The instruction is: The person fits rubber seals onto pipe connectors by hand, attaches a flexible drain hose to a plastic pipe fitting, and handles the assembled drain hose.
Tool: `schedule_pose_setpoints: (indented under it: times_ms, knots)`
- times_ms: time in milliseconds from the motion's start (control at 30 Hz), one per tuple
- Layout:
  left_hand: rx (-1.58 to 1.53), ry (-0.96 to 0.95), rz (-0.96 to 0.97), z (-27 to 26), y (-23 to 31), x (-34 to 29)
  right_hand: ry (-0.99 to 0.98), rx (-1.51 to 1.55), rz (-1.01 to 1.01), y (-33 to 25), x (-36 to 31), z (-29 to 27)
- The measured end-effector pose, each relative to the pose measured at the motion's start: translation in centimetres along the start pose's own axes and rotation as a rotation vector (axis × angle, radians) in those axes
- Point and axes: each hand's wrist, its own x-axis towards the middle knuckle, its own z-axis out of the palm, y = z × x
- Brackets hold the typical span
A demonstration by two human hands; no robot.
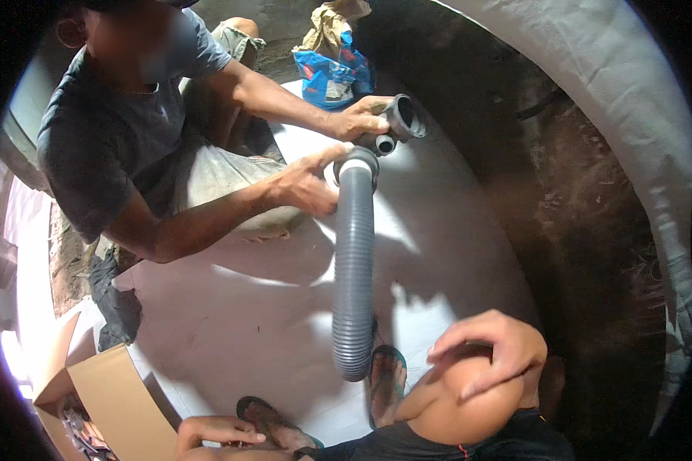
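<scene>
My right hand (504, 349) rests over my bent right knee, its fingers spread and holding nothing. Low on the left, my left hand (221, 430) lies across my other leg with loosely bent fingers and nothing visible in them. Across from me, a co-worker's hand (315, 180) grips the collar end of a grey corrugated drain hose (354, 276), which hangs toward my feet. That person's other hand (357, 119) holds a dark grey plastic pipe fitting (400, 119) with a wide round opening and a small side outlet.
A white sheet (284, 315) covers the ground between us. An opened cardboard box (123, 396) with wrapped items stands at lower left, near a dark cloth (115, 300). Behind the fitting sits a blue bag (331, 77). Dark soil (569, 200) and pale fabric (615, 69) lie right.
</scene>
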Motion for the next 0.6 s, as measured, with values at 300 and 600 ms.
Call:
schedule_pose_setpoints:
  times_ms: [300, 600]
  knots:
    - [0.391, 1.14, 0.043, 3.3, 16.8, -21.7, 0.767, 0.258, 0.095, 12.5, 10.2, -8.6]
    - [0.779, 1.204, 0.312, -13.6, 40.5, -13.5, 0.437, 0.914, -0.377, 15.4, 27.4, -10.8]
